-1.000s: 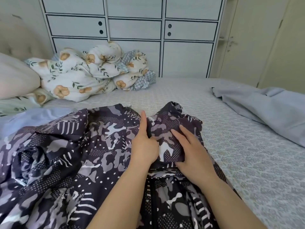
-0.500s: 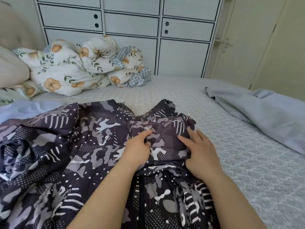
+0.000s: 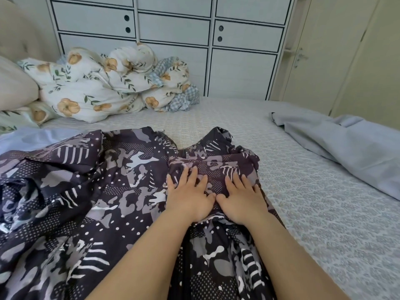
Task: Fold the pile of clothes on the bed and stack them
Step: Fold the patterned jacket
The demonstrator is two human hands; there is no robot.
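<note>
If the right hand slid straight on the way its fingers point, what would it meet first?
The right hand lies flat on the patterned garment, fingers pointing away. It would likely cross the garment's bunched upper edge first, then bare bed sheet; nothing else seems to lie in that line.

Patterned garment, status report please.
Left hand and right hand open, pressing flat. Patterned garment spread on bed, unfolded. Grey garment lies apart, right.

No readable text, labels, brand names, numbers or signs anywhere in view.
</note>
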